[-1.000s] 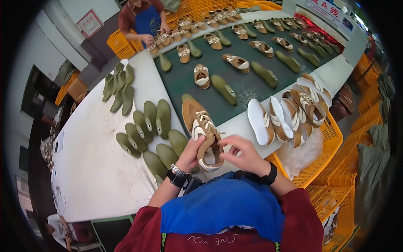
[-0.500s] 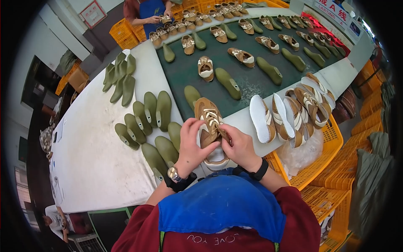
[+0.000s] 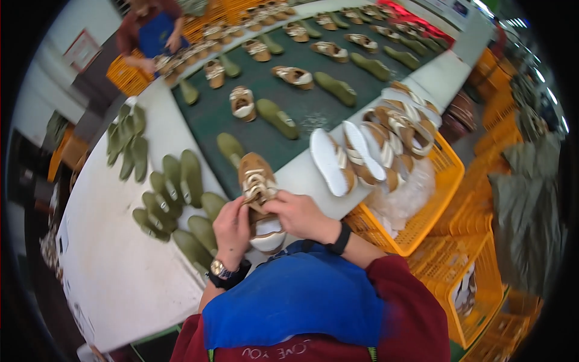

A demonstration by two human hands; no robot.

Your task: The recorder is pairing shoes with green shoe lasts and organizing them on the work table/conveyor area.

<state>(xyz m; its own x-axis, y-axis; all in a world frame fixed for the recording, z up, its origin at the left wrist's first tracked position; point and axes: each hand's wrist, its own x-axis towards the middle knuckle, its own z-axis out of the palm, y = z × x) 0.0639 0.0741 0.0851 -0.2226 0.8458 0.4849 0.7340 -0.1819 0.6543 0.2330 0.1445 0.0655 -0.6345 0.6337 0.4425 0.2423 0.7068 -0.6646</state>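
Note:
A brown sneaker [image 3: 254, 168] with cream laces is held toe away from me, in front of my blue apron [image 3: 292, 295]. My left hand [image 3: 232, 231] pinches the left edge of its opening, fingers closed. On the other side, my right hand [image 3: 306, 217] grips the opening's right edge near the laces. Between my hands the shoe's pale inside and white heel show. Just beyond the toe lies a green shoe last [image 3: 229, 148]. Several more green lasts [image 3: 190, 178] stand on the white table to the left of my left hand.
A dark green belt [image 3: 202, 130] carries sneakers and lasts in rows. Stacked sneakers [image 3: 329, 163] sit at its right edge, above a yellow crate [image 3: 416, 232] with clear plastic. At far left, a co-worker [image 3: 151, 30] handles shoes. White table [image 3: 114, 265] spreads left.
My view has swung, so the scene sits further left. My hands have shifted their hold to the two edges of the shoe's opening, and more of its inside shows.

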